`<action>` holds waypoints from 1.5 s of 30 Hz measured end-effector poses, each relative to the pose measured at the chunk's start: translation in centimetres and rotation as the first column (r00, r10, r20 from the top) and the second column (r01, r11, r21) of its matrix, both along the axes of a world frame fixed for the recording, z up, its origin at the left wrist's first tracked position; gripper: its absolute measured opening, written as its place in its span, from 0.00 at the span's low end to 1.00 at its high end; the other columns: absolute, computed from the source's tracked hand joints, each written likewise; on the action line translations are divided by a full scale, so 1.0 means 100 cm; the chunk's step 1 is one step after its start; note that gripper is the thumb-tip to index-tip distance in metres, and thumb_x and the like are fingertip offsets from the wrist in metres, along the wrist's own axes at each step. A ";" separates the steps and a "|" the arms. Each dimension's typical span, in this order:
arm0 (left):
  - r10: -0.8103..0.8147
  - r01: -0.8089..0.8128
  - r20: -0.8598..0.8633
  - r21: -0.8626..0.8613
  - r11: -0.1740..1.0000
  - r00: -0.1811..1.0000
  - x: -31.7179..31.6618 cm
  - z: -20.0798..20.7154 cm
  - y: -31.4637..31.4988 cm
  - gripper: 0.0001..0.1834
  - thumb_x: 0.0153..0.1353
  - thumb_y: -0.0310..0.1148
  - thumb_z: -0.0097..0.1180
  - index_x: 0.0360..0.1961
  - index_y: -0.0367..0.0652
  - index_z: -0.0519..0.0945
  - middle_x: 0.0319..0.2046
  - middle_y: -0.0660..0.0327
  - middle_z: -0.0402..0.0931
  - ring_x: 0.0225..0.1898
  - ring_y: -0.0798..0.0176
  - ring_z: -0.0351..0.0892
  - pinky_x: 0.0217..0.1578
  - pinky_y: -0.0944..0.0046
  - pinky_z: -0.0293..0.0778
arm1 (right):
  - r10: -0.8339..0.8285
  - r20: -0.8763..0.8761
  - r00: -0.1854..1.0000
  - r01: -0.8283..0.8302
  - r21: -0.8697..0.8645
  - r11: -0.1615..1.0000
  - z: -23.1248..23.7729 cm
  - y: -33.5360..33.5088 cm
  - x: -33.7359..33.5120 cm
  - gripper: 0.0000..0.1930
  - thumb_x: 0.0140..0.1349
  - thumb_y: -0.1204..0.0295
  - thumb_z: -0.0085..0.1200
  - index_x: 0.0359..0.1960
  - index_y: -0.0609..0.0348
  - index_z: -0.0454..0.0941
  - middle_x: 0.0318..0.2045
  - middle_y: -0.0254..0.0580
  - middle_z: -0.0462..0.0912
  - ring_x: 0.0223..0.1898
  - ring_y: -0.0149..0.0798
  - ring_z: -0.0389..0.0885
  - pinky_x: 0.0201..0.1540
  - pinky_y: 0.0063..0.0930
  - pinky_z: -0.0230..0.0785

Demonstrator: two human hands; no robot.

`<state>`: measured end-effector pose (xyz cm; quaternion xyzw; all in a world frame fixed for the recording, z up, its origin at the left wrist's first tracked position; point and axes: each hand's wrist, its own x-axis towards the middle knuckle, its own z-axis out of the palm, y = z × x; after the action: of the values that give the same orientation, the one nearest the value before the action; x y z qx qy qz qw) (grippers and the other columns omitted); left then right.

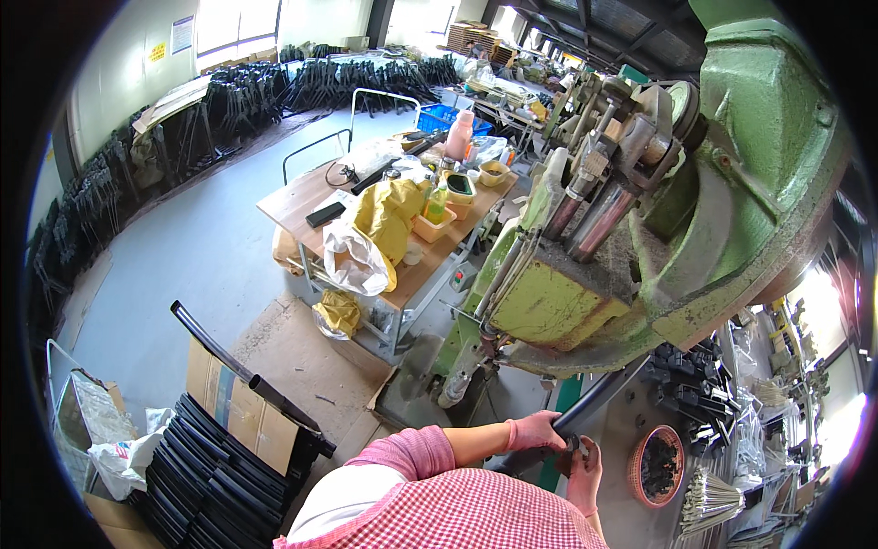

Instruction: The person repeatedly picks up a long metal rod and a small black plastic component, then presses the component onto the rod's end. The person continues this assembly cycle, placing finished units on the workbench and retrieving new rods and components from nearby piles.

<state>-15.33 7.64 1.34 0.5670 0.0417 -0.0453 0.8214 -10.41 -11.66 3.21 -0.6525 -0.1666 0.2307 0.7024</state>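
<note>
My left hand, in a pink glove, is closed round a black tube near its lower end. From there the tube slants up and to the right, below the large green machine. Just below and to the right, my right hand, also pink-gloved, has its fingers bent at the tube's near end. They pinch a small dark piece whose kind I cannot make out. A red basket with small black parts stands to the right of my right hand.
Black curved tubes lie stacked beside cardboard at lower left. A table ahead carries a yellow bag, bottles and tubs. Thin metal rods and black brackets lie at right. Black frames line the wall.
</note>
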 end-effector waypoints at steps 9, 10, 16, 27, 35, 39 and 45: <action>-0.012 0.015 -0.067 0.040 0.999 0.998 -0.003 -0.008 0.001 0.19 0.49 0.28 0.71 0.43 0.38 0.80 0.32 0.64 0.80 0.33 0.69 0.77 0.35 0.66 0.75 | 0.270 0.116 0.956 -0.217 -0.343 0.914 0.022 -0.008 -0.005 0.11 0.67 0.79 0.50 0.50 0.67 0.76 0.31 0.38 0.83 0.30 0.28 0.81 0.34 0.24 0.76; -0.022 0.024 -0.052 0.019 1.000 0.998 -0.005 -0.007 0.002 0.19 0.49 0.29 0.71 0.43 0.38 0.80 0.32 0.64 0.80 0.33 0.69 0.77 0.35 0.66 0.75 | 0.273 0.116 0.955 -0.209 -0.387 0.898 0.028 -0.008 -0.005 0.11 0.66 0.79 0.51 0.49 0.67 0.76 0.31 0.39 0.83 0.29 0.29 0.82 0.33 0.24 0.76; -0.001 -0.009 -0.103 -0.102 0.995 0.995 -0.016 0.015 0.009 0.19 0.54 0.35 0.70 0.44 0.40 0.79 0.31 0.65 0.78 0.32 0.71 0.75 0.34 0.66 0.75 | 0.305 0.048 0.951 -0.237 -0.520 0.821 0.041 0.005 0.000 0.11 0.63 0.78 0.57 0.47 0.66 0.77 0.30 0.39 0.84 0.27 0.28 0.81 0.28 0.23 0.74; 0.031 -0.073 -0.072 -0.723 0.687 0.997 -0.019 0.019 0.029 0.25 0.70 0.54 0.49 0.51 0.42 0.74 0.37 0.56 0.81 0.35 0.59 0.82 0.36 0.54 0.83 | 0.289 -0.025 0.957 -0.290 -0.114 0.950 0.066 0.004 0.002 0.12 0.69 0.75 0.54 0.52 0.64 0.73 0.29 0.34 0.77 0.26 0.23 0.71 0.26 0.16 0.62; 0.066 -0.084 -0.053 -0.673 0.735 0.996 -0.020 0.019 0.030 0.25 0.68 0.55 0.52 0.50 0.43 0.75 0.42 0.53 0.81 0.40 0.55 0.82 0.39 0.56 0.83 | 0.386 -0.079 0.919 -0.392 -0.088 0.916 0.075 0.011 0.006 0.14 0.71 0.68 0.54 0.52 0.64 0.74 0.26 0.34 0.77 0.24 0.22 0.71 0.23 0.15 0.59; 0.075 -0.074 -0.033 -0.756 0.651 0.997 -0.012 0.011 0.027 0.25 0.68 0.54 0.52 0.50 0.41 0.74 0.37 0.55 0.80 0.40 0.55 0.81 0.43 0.57 0.80 | 0.416 -0.204 0.886 -0.452 -0.178 0.874 0.071 0.006 0.018 0.14 0.70 0.66 0.56 0.50 0.61 0.77 0.28 0.28 0.76 0.26 0.21 0.72 0.25 0.15 0.61; 0.057 -0.120 -0.108 -0.786 0.606 0.993 -0.007 0.007 0.020 0.27 0.72 0.54 0.45 0.39 0.38 0.79 0.30 0.55 0.82 0.29 0.57 0.82 0.37 0.59 0.80 | 0.490 -0.209 0.846 -0.530 -0.239 0.814 0.055 0.023 0.022 0.11 0.70 0.63 0.55 0.45 0.56 0.80 0.28 0.22 0.75 0.29 0.20 0.72 0.29 0.15 0.62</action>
<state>-16.07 9.61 2.05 0.1419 0.0749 -0.0387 0.9863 -8.21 -9.40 8.66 -0.6612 -0.2513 0.4769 0.5217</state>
